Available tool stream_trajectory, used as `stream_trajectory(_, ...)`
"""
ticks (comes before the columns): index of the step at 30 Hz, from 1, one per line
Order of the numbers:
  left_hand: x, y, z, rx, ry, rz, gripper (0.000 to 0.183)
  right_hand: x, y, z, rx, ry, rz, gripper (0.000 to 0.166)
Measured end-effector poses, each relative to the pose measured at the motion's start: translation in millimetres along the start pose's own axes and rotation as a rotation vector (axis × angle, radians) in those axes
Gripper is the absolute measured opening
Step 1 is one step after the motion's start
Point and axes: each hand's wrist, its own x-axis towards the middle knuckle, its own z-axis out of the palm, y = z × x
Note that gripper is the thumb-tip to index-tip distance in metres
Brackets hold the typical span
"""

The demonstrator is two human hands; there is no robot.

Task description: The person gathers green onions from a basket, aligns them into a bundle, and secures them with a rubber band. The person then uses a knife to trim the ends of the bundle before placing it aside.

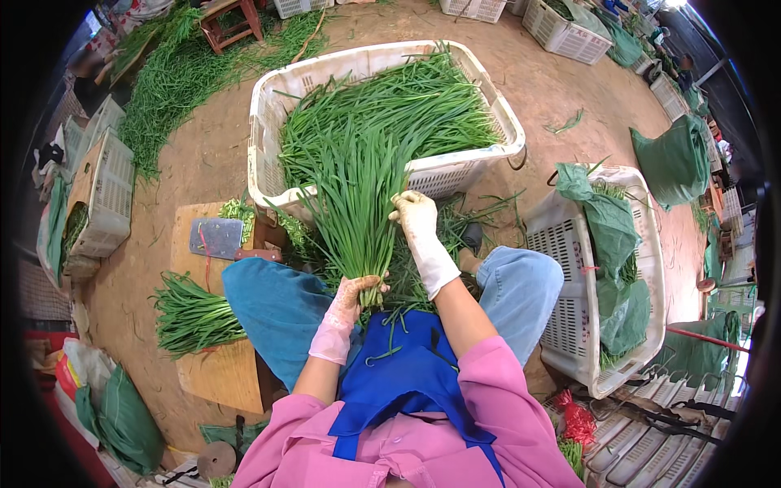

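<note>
My gloved left hand (346, 305) is closed around the pale stem ends of a bunch of garlic chives (360, 213), whose green leaves fan out away from me. At the right edge of the bunch is my gloved right hand (416, 213), fingers curled; whether it pinches a leaf I cannot tell. Beyond the bunch stands a white plastic crate (268, 116) holding many loose chives (396, 104). A cleaver (216, 238) lies on a wooden board (226, 384) at my left, near cut stem ends (238, 213) and a second bunch of chives (198, 314).
Another white crate (564, 293) with green woven sacking (616, 244) stands beside my right knee. Loose greens (177, 97) cover the floor at the far left, near a wooden stool (230, 24). Red plastic ties (575, 418) hang at the lower right. Other people sit at the far edges.
</note>
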Motion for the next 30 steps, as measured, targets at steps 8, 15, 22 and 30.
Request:
stream_trajectory(8,-2.1,0.8,-2.4,-0.066,-0.014,0.009,0.046,7.4,4.1,-20.2,0.248,0.065,0.155,0.017)
stream_trajectory(15,-29.6,58.0,41.6,0.194,0.088,0.191,0.042,28.9,23.6,-93.6,-0.247,-0.004,0.040,0.019)
stream_trajectory(22,-17.5,64.4,38.2,0.420,0.284,0.259,0.031,-70.2,54.9,-35.2,-0.004,-0.225,0.118,0.033)
stream_trajectory(30,-8.6,29.0,25.7,0.745,0.523,0.226,0.021,-46.9,-9.1,-6.6,0.107,-0.095,-0.192,0.034)
